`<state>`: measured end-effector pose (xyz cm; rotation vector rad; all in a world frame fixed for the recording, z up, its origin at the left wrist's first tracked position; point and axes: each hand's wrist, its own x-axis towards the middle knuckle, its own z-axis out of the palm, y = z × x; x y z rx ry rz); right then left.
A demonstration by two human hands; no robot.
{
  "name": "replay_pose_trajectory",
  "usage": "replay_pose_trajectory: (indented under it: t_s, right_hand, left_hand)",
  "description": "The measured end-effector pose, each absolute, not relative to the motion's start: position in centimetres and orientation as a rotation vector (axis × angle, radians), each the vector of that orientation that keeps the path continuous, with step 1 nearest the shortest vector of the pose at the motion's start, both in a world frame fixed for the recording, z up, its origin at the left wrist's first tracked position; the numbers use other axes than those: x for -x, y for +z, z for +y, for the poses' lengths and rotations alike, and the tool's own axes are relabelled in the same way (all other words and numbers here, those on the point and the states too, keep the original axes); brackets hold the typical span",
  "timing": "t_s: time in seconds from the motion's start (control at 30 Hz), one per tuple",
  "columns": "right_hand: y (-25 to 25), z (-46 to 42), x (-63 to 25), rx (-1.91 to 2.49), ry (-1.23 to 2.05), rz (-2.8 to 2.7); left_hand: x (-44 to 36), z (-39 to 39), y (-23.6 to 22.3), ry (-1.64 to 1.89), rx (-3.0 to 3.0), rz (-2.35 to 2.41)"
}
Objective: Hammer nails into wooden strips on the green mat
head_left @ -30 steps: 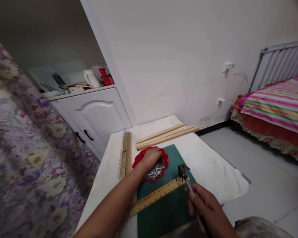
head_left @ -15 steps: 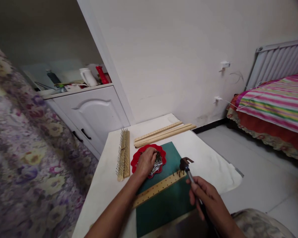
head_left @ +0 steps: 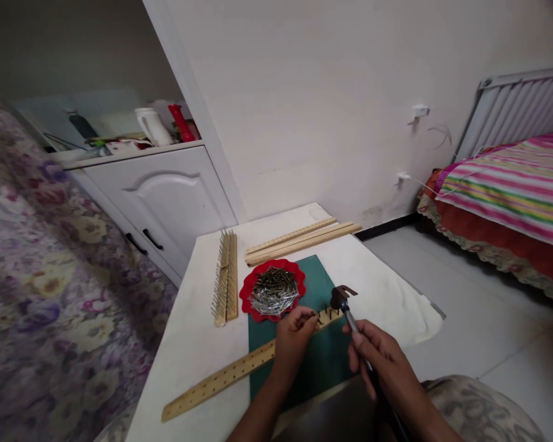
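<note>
One hammer, one drilled strip, two hands
Left hand (head_left: 295, 334): fingertips pinched over drilled strip (head_left: 221, 377); contents unclear. Right hand (head_left: 375, 350): closed around hammer (head_left: 351, 320). Strip crosses one green mat (head_left: 322, 362), near one red dish (head_left: 246, 296).

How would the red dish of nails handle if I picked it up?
The red dish looks thin-walled, so it may flex a little. Piled with metal nails, it's probably heavy for its size. Being shallow, it could spill if tilted.
</note>
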<state>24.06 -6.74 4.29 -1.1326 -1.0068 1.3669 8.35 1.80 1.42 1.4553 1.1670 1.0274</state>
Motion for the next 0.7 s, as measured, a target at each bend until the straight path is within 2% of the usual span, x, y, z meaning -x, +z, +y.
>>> replay_pose_trajectory:
  t_s: [0.43, 0.7]
  right_hand:
    - [4.3, -7.0, -24.1, 1.145, 1.397, -1.012]
    - [4.7, -7.4, -23.6, 1.113, 1.458, -1.066]
  left_hand:
    - [-8.8, 1.9, 0.3, 0.952, -1.931, 1.299]
    - [-9.0, 1.7, 0.2, 0.969, -1.966, 1.275]
